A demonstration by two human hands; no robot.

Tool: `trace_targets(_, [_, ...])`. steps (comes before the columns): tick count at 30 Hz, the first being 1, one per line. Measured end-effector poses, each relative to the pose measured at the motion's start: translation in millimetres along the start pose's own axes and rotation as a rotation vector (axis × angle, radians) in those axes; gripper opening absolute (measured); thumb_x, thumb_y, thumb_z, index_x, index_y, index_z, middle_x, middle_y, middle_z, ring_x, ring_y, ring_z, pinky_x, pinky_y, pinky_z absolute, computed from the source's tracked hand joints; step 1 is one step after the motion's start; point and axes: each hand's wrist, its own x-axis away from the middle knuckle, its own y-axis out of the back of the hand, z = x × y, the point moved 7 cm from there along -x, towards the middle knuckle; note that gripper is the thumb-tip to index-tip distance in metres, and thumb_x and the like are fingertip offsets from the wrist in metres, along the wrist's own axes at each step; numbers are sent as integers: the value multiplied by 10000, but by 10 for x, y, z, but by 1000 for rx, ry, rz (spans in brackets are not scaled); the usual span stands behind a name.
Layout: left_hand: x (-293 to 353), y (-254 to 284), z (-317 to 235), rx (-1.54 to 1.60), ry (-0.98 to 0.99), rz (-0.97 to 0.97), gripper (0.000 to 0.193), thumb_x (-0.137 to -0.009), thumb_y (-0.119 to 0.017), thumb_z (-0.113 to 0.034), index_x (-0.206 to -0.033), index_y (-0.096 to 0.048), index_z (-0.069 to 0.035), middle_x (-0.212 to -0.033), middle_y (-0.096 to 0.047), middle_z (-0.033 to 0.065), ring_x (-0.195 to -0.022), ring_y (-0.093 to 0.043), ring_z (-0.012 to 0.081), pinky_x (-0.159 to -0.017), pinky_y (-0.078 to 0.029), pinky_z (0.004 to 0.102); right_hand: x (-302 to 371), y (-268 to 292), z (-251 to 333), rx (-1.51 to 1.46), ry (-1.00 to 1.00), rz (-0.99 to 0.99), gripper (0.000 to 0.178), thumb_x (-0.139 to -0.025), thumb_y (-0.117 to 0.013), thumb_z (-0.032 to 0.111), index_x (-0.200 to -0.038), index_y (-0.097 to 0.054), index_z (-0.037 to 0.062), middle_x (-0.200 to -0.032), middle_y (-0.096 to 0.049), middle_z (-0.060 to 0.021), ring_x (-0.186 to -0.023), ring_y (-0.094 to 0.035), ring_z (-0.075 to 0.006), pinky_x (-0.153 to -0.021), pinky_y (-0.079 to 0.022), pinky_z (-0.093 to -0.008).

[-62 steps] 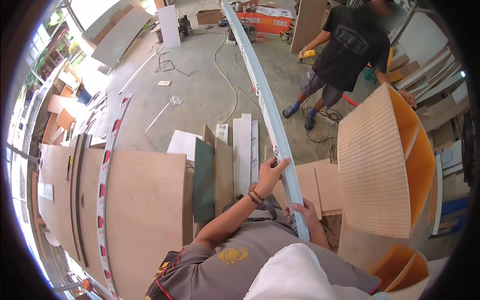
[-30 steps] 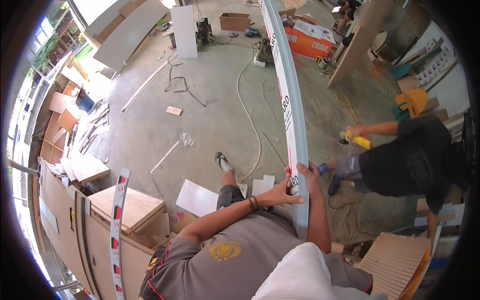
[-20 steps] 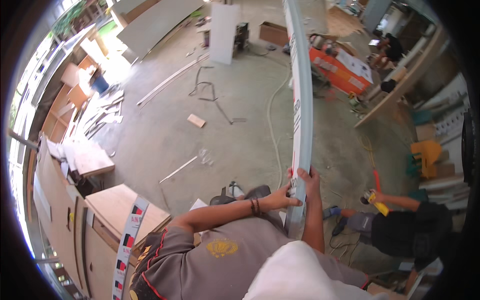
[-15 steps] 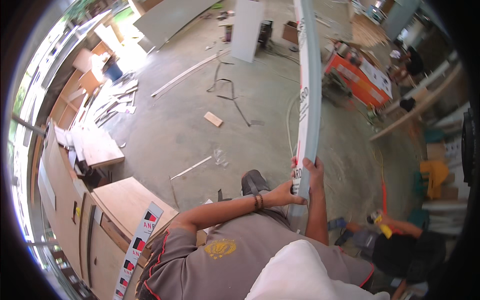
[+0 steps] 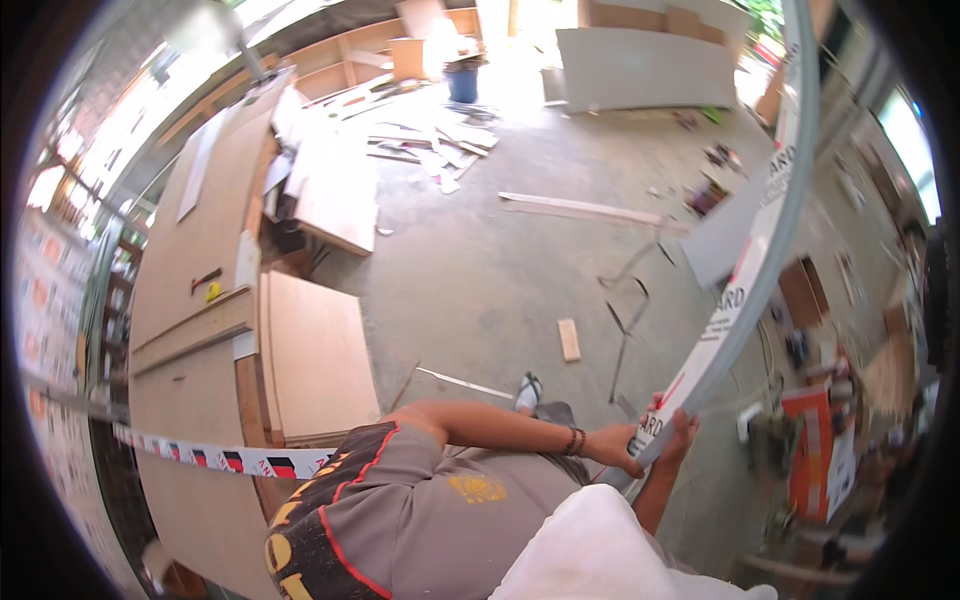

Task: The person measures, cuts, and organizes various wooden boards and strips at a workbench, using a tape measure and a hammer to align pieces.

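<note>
Both my hands grip the lower part of a long, narrow strip (image 5: 748,275), white with printed film on its face and grey along its edge. It slants from my waist up to the top right of the view. My left hand (image 5: 614,448), with a beaded bracelet at its wrist, is closed on the strip's left side. Just beside it, my right hand (image 5: 682,434) wraps the right side, its fingers partly hidden. Behind my left shoulder juts a white strip with red and black marks (image 5: 215,458); I cannot tell whether it belongs to the same piece.
To my left stands a long wooden worktable (image 5: 190,300) with a hammer (image 5: 206,280) and a yellow tape measure (image 5: 213,292). Plywood panels (image 5: 318,355) adjoin it. On the floor lie a wood block (image 5: 569,340), black strapping (image 5: 622,320), scrap boards (image 5: 430,140) and an orange-sided box (image 5: 806,440).
My view has turned left, so the worktable shows more fully and the floor things sit farther right. The held strip now leans right; both hands keep their grip.
</note>
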Motion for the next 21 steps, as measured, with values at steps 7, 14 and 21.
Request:
trace_targets(7, [-92, 1690, -226, 213, -40, -265, 731, -664, -896, -318, -1256, -569, -40, -1097, -698, 133, -1035, -682, 237, -922, -541, 375, -1573, -1150, -368, -26, -63, 180, 688, -868, -755, 349, -1306, -473, -101, -1068, -633, -248, -821, -658, -273, -619, -599, -396])
trace_targets(14, [16, 3352, -32, 412, -174, -429, 742, -683, -881, -248, -1293, -524, -23, -1159, -671, 120, -1097, -648, 215, -963, -534, 378, -2739, -2658, -995, 43, -148, 391, 765, -863, -782, 325, -1407, -401, -54, -1131, -625, -245, -909, -658, -286, -660, -601, -403])
trace_targets(21, [730, 5200, 149, 524, -326, -641, 735, -711, -833, -185, -1335, -482, -21, -1218, -620, 123, -1168, -603, 213, -1018, -500, 382, -3470, -4793, -1697, 313, -317, 610, 722, -842, -810, 159, -1426, -439, -50, -1128, -676, -181, -943, -690, -256, -790, -586, -349])
